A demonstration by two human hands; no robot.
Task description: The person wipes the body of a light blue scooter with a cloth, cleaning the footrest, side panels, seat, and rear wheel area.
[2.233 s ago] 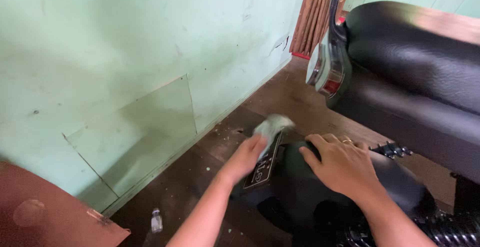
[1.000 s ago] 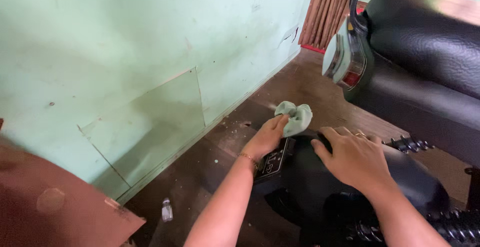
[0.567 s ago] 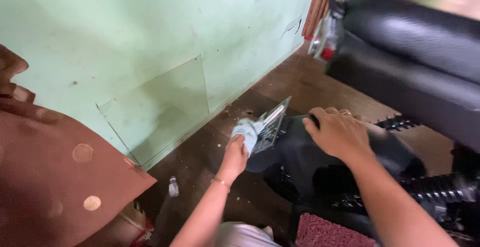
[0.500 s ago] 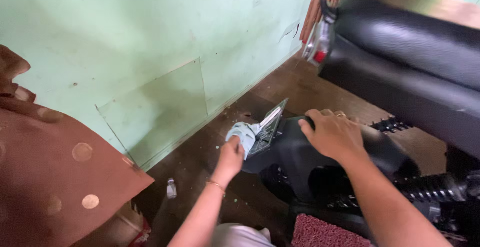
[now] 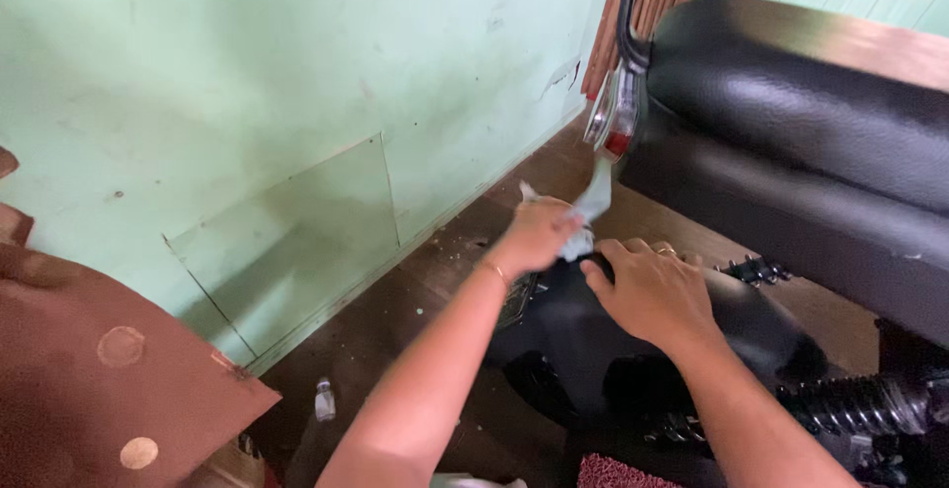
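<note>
Bunching one pale cloth (image 5: 583,213) in its clamped fingers, the left hand (image 5: 539,233) is pressed to the top of the black fender (image 5: 761,320), where wiping needs pressure. The right hand (image 5: 652,290) is laid flat and open beside it, steadying the panel. One black seat (image 5: 791,102) is seen above, and one small bottle (image 5: 324,401) on the floor (image 5: 395,320).

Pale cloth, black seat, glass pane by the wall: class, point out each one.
pale cloth (image 5: 591,196), head view, on its upper flap.
black seat (image 5: 791,92), head view, on its top cushion.
glass pane (image 5: 297,241), head view, on its middle.
</note>
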